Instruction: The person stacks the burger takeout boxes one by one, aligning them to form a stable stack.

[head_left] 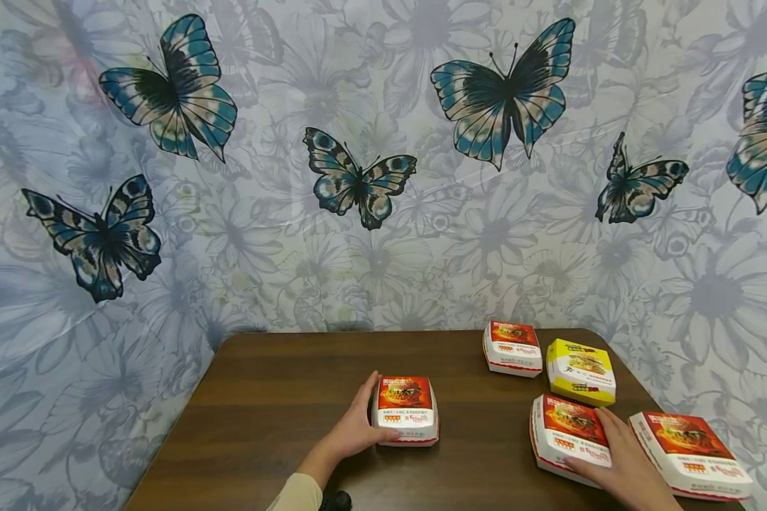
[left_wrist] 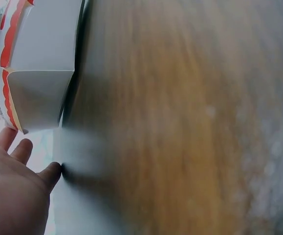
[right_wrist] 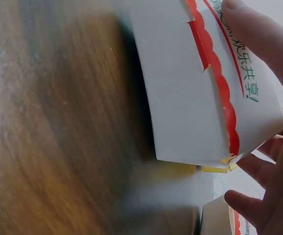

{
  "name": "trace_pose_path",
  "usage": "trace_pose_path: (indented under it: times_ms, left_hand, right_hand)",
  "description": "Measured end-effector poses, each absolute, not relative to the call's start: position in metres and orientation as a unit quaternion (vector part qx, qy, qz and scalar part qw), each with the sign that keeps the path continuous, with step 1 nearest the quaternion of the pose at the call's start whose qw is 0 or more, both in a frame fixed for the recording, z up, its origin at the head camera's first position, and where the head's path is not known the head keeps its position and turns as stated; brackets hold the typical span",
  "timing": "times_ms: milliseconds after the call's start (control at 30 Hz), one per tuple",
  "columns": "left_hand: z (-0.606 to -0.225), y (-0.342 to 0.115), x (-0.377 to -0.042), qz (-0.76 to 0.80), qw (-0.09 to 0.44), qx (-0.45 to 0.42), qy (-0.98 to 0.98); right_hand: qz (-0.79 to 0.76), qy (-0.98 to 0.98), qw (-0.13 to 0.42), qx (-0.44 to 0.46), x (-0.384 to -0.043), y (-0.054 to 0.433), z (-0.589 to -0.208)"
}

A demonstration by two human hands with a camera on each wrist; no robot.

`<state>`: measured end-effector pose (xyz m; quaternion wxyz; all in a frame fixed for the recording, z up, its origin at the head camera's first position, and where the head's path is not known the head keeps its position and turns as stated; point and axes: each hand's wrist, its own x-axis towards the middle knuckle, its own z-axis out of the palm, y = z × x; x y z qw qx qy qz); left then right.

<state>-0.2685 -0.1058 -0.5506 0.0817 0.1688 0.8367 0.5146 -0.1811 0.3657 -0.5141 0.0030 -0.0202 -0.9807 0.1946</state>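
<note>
Near the middle of the table, my left hand (head_left: 354,429) grips a red-and-white burger box (head_left: 406,411) from its left side. The left wrist view has the thumb at this box's (left_wrist: 43,41) near face and the fingers by its far corner. To the right, my right hand (head_left: 629,460) holds a second red-and-white burger box (head_left: 567,431) by its right side. In the right wrist view the thumb lies along that box's (right_wrist: 180,93) printed face, while the fingers reach around the opposite side, partly hidden.
A yellow burger box (head_left: 581,370) stands just behind the box in my right hand. Another red-and-white box (head_left: 513,348) is at the table's back, and one more box (head_left: 692,454) lies by the right edge. Butterfly-patterned cloth (head_left: 358,277) rises behind the brown table (head_left: 281,383).
</note>
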Motion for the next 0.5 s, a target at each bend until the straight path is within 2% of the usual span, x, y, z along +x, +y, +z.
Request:
trace_pose_path:
  times_ms: [167, 500]
  left_hand:
    - [-0.5519, -0.1031, -0.27, 0.511, 0.071, 0.177, 0.838]
    - [-0.5531, -0.1008, -0.2693, 0.511, 0.061, 0.179, 0.838]
  right_hand:
    - [0.201, -0.979, -0.002, -0.035, -0.1813, 0.3649, -0.5122]
    - [0.219, -0.974, 0.042, -0.028, -0.1788, 0.3604, -0.5149]
